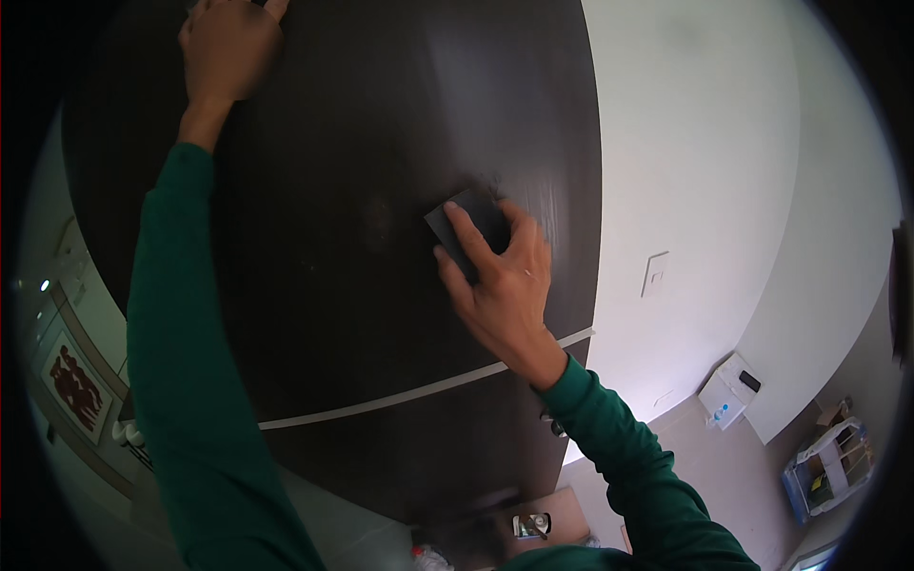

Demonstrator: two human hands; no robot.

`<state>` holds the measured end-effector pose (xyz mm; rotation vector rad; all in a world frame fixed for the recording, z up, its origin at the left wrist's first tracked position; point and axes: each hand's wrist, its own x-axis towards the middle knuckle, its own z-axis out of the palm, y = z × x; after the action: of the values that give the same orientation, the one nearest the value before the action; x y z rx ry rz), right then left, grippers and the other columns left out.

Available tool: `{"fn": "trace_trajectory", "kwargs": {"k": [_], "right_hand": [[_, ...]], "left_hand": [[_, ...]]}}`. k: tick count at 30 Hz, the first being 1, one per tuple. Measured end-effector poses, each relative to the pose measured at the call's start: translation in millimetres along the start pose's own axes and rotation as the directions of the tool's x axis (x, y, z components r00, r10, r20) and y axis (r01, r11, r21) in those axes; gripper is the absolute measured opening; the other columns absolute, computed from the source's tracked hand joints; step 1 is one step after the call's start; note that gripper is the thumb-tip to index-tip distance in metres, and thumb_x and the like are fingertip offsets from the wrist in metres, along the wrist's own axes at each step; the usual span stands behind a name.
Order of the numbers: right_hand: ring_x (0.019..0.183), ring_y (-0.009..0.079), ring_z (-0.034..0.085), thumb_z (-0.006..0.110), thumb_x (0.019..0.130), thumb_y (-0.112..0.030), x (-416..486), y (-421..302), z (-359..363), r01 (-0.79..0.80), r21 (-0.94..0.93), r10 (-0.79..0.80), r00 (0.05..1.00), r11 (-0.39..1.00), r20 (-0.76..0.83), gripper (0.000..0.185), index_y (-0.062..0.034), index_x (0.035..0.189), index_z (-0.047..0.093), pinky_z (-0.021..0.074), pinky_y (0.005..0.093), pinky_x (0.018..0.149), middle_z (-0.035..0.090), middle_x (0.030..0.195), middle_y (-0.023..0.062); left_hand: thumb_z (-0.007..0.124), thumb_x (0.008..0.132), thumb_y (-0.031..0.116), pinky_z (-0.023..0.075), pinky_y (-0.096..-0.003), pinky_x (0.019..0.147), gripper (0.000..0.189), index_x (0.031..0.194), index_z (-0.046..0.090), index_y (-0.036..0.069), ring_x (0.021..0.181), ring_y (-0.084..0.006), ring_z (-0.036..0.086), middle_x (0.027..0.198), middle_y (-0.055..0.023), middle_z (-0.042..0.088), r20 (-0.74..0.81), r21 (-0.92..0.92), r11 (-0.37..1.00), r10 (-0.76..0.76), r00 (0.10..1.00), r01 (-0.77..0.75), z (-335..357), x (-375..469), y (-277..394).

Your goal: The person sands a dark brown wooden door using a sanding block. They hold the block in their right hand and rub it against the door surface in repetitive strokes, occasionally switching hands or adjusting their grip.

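A dark brown door panel point(321, 250) fills the middle of the head view, crossed low down by a pale strip point(385, 397). Against its right part my right hand point(503, 271) presses a dark grey rectangular sheet or block point(475, 225), probably sandpaper, fingers spread over it. Faint pale scuffs show on the surface nearby. My left hand point(232, 50) is raised at the top left, by the panel; its fingertips are cut off by the frame's top edge, and a small part of something dark shows there. Whether it grips that cannot be told.
At right is a white wall with a switch plate point(655, 274). A white box point(730, 391) with a phone and a bottle point(717, 414) stands near a blue-sided container point(828, 471). Below, a tray-like item point(532, 526) lies on a brown board point(568, 510). A framed picture point(77, 387) hangs left.
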<state>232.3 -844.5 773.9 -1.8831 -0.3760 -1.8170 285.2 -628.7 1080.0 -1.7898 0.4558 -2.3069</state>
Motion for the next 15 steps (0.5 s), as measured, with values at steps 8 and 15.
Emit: {"fn": "trace_trajectory", "kwargs": {"k": [8,15], "right_hand": [[0.103,0.0366,0.054,0.082,0.082,-0.022,-6,5,22,0.019,-0.004,-0.019,0.998,1.0,-0.056,0.054,-0.0185,0.134,0.068,0.0447,0.0442,0.082,0.052,0.126,0.0229],[0.1,0.0357,0.053,0.084,0.081,-0.021,-10,4,26,0.003,-0.013,-0.004,0.998,1.0,-0.063,0.056,-0.019,0.134,0.067,0.0449,0.0444,0.082,0.052,0.127,0.0222]], "left_hand": [[0.057,0.103,0.039,0.0254,-0.0505,0.122,0.062,0.149,0.048,-0.001,0.149,-0.0391,0.033,0.161,-0.0141,0.037,0.013,0.034,0.999,-0.016,1.0,0.016,-5,2,1],[0.057,0.102,0.038,0.0258,-0.0496,0.122,0.062,0.149,0.049,-0.001,0.148,-0.0382,0.033,0.161,-0.014,0.038,-0.031,0.062,0.998,-0.01,0.999,0.012,-2,1,-3]]}}
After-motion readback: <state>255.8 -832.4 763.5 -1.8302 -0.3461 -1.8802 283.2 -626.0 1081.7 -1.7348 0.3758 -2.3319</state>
